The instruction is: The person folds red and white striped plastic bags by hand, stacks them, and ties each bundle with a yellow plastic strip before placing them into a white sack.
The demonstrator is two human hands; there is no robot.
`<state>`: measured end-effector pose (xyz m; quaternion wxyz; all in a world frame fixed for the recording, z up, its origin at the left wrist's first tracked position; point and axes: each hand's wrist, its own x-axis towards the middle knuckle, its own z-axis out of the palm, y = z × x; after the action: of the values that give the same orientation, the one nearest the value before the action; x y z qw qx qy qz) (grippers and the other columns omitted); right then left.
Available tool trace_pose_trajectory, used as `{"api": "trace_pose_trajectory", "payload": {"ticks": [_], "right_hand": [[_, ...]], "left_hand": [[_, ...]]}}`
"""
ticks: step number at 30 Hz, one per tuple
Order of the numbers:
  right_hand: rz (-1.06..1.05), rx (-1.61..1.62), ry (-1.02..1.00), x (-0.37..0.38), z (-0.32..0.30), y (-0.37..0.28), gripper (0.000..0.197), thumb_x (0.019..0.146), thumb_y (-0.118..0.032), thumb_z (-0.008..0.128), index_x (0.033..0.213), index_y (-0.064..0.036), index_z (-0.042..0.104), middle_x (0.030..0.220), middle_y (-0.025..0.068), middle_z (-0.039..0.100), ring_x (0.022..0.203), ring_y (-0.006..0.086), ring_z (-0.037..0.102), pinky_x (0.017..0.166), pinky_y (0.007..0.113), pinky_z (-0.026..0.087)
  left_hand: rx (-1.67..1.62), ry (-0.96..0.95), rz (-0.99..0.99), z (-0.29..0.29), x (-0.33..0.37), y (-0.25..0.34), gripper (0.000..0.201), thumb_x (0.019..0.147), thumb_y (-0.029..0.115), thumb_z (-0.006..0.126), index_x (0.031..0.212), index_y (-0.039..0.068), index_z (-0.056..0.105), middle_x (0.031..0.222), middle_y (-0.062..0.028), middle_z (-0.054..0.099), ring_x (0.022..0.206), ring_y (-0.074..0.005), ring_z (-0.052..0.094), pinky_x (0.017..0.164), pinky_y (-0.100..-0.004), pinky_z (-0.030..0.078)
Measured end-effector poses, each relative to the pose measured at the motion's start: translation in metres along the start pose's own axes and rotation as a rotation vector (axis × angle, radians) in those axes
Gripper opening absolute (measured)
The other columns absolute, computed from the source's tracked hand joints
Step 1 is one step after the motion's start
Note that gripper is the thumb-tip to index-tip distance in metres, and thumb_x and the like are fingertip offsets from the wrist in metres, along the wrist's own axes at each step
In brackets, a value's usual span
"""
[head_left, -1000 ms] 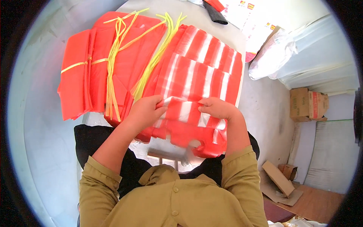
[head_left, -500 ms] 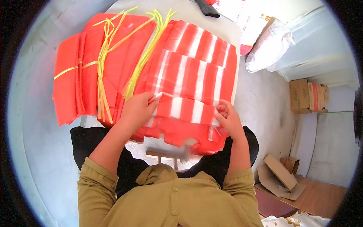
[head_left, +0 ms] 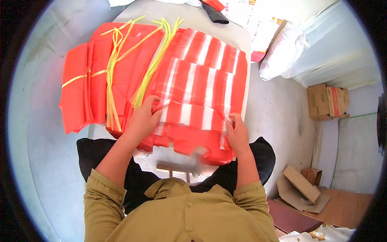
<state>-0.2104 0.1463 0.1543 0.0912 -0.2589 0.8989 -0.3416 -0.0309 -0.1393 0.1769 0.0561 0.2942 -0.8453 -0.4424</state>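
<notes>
A stack of red-and-white striped plastic bags (head_left: 197, 82) lies in front of me, with plain red plastic (head_left: 189, 139) hanging over the near edge. My left hand (head_left: 145, 119) is at the left end of the nearest striped fold, thumb and fingers apart around its corner. At the fold's right end, my right hand (head_left: 238, 135) pinches the edge of a striped bag between thumb and fingers. Left of the stack, yellow ties (head_left: 155, 64) lie across red plastic sheets (head_left: 137, 52). Farther left is a folded red bundle (head_left: 74, 86) bound with a yellow tie.
The pale tabletop (head_left: 133, 11) shows behind the bags. A dark cloth-like item (head_left: 215, 15) lies at its far edge. To the right are a white sack (head_left: 282, 52), a cardboard box (head_left: 322, 103) and flattened cardboard (head_left: 300, 187). A small stool (head_left: 173, 167) shows between my knees.
My left hand's thumb and fingers have spread from their pinch on the fold's corner. My right hand has shifted slightly left and its fingers have closed on the bag edge. The view has shifted slightly.
</notes>
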Motion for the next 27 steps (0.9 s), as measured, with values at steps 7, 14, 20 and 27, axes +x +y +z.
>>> {"api": "trace_pose_trajectory", "payload": {"ticks": [7,14,20,27], "right_hand": [[-0.023,-0.064,0.061,0.004,0.001,-0.002,0.021,0.097,-0.014,0.059,0.116,-0.0058,0.058,0.099,0.0184,0.068,0.09,0.0349,0.067,0.079,0.042,0.052],[-0.033,0.005,0.049,0.01,0.008,0.011,0.02,0.096,-0.015,0.061,0.114,-0.0068,0.06,0.099,0.018,0.069,0.092,0.0342,0.068,0.081,0.041,0.052],[0.009,-0.005,0.038,0.012,0.01,0.015,0.019,0.095,-0.016,0.061,0.111,-0.0062,0.06,0.099,0.0181,0.068,0.093,0.0348,0.067,0.081,0.041,0.052],[-0.065,-0.004,0.086,0.005,0.009,0.016,0.016,0.095,-0.017,0.059,0.107,-0.0069,0.063,0.102,0.0181,0.068,0.096,0.0365,0.066,0.083,0.043,0.051]], "left_hand": [[-0.025,0.068,0.008,0.004,0.002,-0.005,0.036,0.093,0.016,0.064,0.126,0.007,0.054,0.093,-0.0226,0.067,0.09,-0.0388,0.067,0.076,-0.0444,0.051],[-0.04,0.067,-0.001,0.006,0.007,-0.009,0.034,0.093,0.016,0.066,0.124,0.007,0.053,0.078,-0.0177,0.062,0.073,-0.033,0.063,0.066,-0.0422,0.048],[0.052,0.018,-0.04,0.002,0.008,0.002,0.034,0.094,0.016,0.065,0.123,0.007,0.052,0.08,-0.0179,0.064,0.073,-0.0293,0.065,0.065,-0.0407,0.048],[-0.079,0.062,0.013,0.01,0.014,-0.026,0.025,0.096,0.016,0.063,0.114,0.001,0.057,0.086,-0.0189,0.068,0.077,-0.0257,0.067,0.07,-0.0377,0.051]]}}
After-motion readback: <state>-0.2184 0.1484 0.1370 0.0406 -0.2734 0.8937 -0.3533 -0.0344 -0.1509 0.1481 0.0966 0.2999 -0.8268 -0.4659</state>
